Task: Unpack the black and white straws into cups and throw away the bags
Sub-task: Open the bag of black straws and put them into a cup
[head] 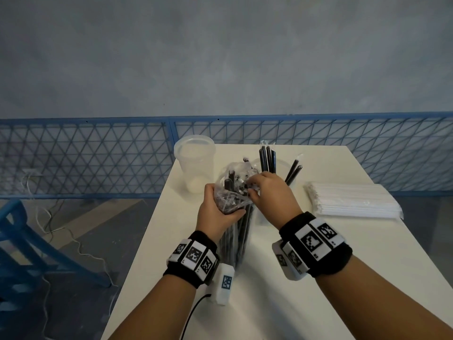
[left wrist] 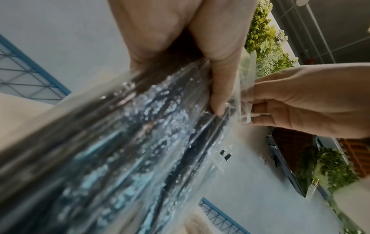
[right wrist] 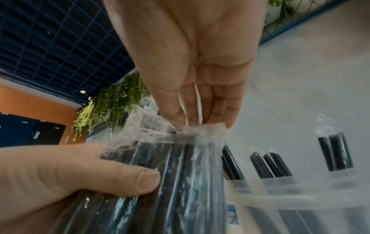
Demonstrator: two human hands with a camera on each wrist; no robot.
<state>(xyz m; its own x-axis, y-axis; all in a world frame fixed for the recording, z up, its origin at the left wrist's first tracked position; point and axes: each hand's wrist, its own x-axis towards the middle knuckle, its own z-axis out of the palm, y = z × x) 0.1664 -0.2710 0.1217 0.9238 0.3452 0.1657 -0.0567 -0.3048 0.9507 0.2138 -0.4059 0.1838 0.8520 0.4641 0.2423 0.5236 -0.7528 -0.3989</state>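
1. The right hand (head: pixel 272 192) has its fingertips (right wrist: pixel 200 117) bunched narrow, pinching the crumpled open top of the clear plastic bag of black straws (head: pixel 232 212) at the centre of the head view.
2. The left hand (head: pixel 215 209) wraps around the upper part of that bag, thumb (right wrist: pixel 128 178) pressed across the straws, fingers curled behind.
3. The bag stands tilted above the white table (head: pixel 318 278), its lower end down between the 2 wrists.
4. Just behind the right hand stands a clear plastic cup holding loose black straws (head: pixel 268 159), their tips pointing up.
5. At the table's upper left corner sits an empty translucent plastic cup (head: pixel 195 165).
6. At centre right lies a flat sealed pack of white straws (head: pixel 350 200).
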